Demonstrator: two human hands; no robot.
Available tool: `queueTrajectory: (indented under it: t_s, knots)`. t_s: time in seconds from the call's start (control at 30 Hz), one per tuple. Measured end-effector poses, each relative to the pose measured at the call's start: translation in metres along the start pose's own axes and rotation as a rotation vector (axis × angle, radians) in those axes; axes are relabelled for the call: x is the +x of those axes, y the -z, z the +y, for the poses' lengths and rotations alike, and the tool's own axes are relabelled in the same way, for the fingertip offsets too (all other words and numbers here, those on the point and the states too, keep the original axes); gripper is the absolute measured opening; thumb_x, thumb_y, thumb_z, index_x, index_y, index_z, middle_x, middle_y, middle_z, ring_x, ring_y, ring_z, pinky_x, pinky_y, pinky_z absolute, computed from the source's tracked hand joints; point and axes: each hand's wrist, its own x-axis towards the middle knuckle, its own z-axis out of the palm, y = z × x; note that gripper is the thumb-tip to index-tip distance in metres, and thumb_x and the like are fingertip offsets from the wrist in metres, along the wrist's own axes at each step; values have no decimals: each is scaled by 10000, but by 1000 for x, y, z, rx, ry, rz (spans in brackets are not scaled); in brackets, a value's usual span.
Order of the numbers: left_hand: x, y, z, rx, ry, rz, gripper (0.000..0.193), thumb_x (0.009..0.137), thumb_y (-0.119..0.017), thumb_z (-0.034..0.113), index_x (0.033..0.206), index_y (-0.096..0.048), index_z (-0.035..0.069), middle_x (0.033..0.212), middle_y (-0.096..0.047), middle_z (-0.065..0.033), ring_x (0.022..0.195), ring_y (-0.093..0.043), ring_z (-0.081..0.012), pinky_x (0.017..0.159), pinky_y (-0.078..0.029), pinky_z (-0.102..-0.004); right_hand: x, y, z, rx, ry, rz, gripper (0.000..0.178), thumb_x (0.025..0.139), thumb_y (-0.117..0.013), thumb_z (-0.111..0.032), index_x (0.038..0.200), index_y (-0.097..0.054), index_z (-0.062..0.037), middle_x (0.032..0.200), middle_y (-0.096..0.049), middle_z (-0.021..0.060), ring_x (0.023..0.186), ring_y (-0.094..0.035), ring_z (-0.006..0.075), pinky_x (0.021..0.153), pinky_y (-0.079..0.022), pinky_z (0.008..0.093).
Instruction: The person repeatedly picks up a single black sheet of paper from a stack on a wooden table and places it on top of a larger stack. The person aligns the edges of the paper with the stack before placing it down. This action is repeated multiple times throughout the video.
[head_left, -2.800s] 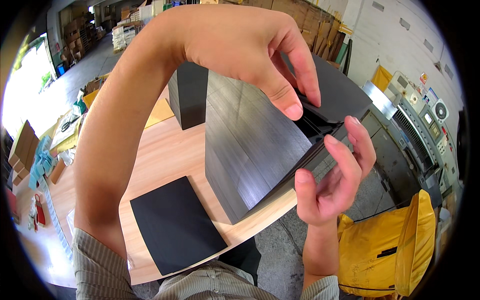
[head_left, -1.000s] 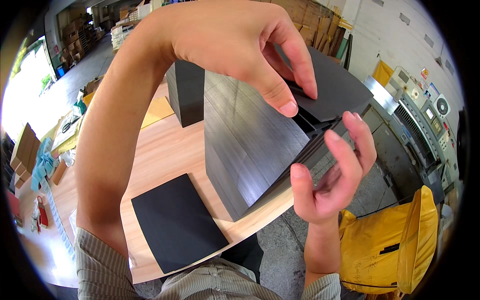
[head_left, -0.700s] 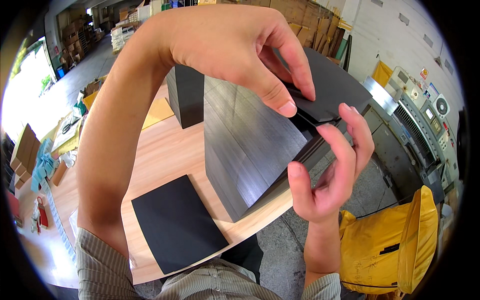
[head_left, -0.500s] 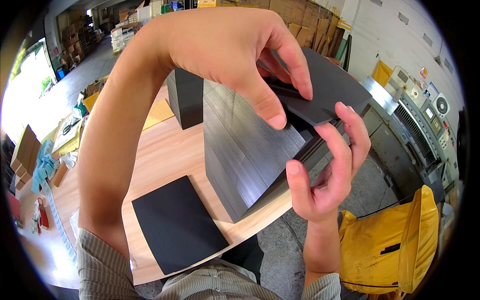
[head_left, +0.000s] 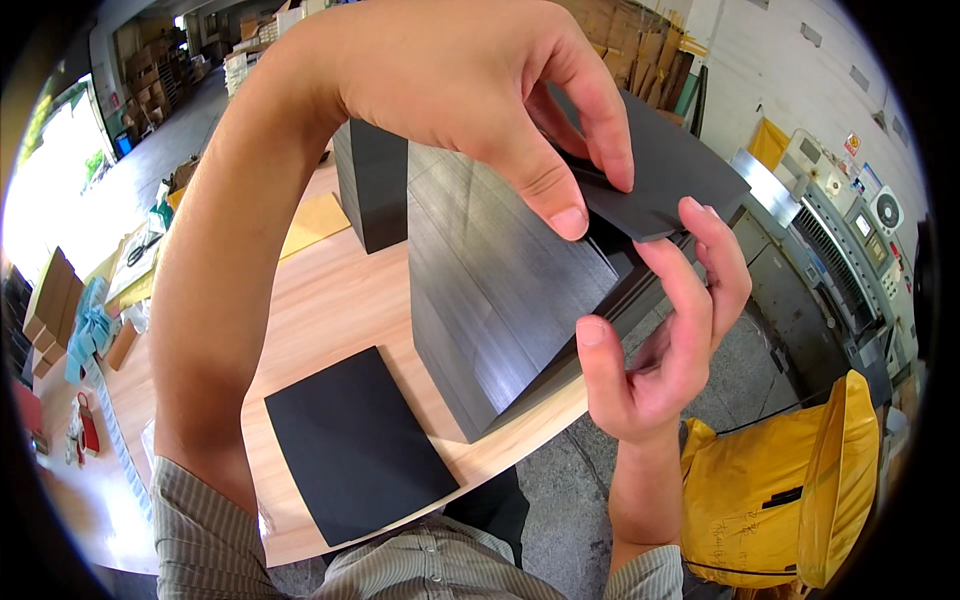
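A tall stack of dark grey-black sheets (head_left: 490, 270) stands at the table's right edge, its long side facing me. My left hand (head_left: 470, 90) reaches over it from above, thumb and bent fingers closed on the edge of a black sheet (head_left: 675, 170) at the top. That sheet's near corner is raised, with a dark gap beneath it. At this corner my right hand (head_left: 665, 330) is held palm up, its fingertips by the sheet edge and its thumb apart. Another black sheet (head_left: 360, 445) lies flat at the table's front edge.
A second dark stack (head_left: 377, 190) stands behind the first, beside a yellow sheet (head_left: 315, 225) on the wood-topped table (head_left: 320, 310). Scissors (head_left: 142, 250) and red-handled tools (head_left: 85, 425) lie at left. A yellow bag (head_left: 780, 490) and a machine (head_left: 820, 260) are at right.
Both hands have shifted slightly to the right along the raised sheet. The flat black sheet on the table has stayed in place.
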Motion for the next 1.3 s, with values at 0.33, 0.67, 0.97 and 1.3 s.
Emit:
queueTrajectory:
  t_s: [0.33,0.67,0.97,1.3]
  knots:
    - [-2,-6,-4,71,-69,35,412,914,-790,42,1282,-654,-83,1203,-718,-104,1088,-637,-131,1023,-490,-248,-1,2,0,-18,-7,-15,559,835,-727,-212,1310,-588,48,1494,-456,262,1392,-435,382,1164,-318,483]
    - [-7,-7,2,51,-18,68,403,914,-784,23,1283,-660,-82,1208,-723,-113,1081,-643,-135,1019,-496,-251,1,1,-2,-2,-9,-16,556,835,-731,-185,1318,-584,47,1491,-451,269,1393,-433,387,1171,-320,491]
    - [-10,-17,0,51,-7,171,413,899,-801,22,1281,-671,-65,1205,-730,-107,1097,-661,-138,1007,-518,-251,-3,-4,1,58,14,60,557,876,-748,-211,1336,-551,33,1473,-468,274,1383,-446,379,1168,-329,478]
    - [-8,-15,6,45,127,205,407,876,-834,51,1248,-700,-49,1160,-753,-114,1044,-686,-137,969,-538,-248,0,0,-1,-18,47,18,514,902,-742,-241,1313,-561,9,1476,-457,275,1311,-496,335,1106,-384,418]
